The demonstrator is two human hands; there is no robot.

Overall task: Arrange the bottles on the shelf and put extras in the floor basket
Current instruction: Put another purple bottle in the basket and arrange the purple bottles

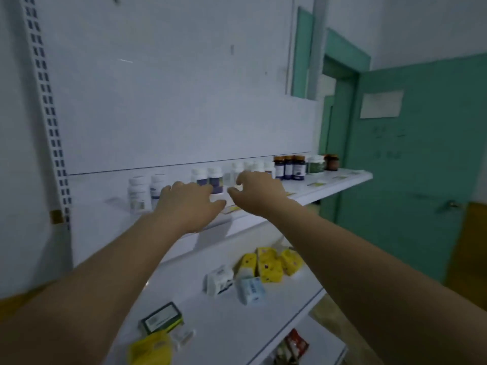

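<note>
Now: left hand [189,204] above upper shelf [342,177] front edge, fingers spread, gripping nothing. Right hand [259,192] just beside it, fingers loosely curled, empty. White bottles [137,193] rowed along shelf back; amber bottles [288,167] toward shelf's right end.

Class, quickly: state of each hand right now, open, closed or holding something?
Left hand: open, fingers spread over the white metal shelf, holding nothing.
Right hand: open, fingers loosely curled before the white plastic bottles, holding nothing.
</note>
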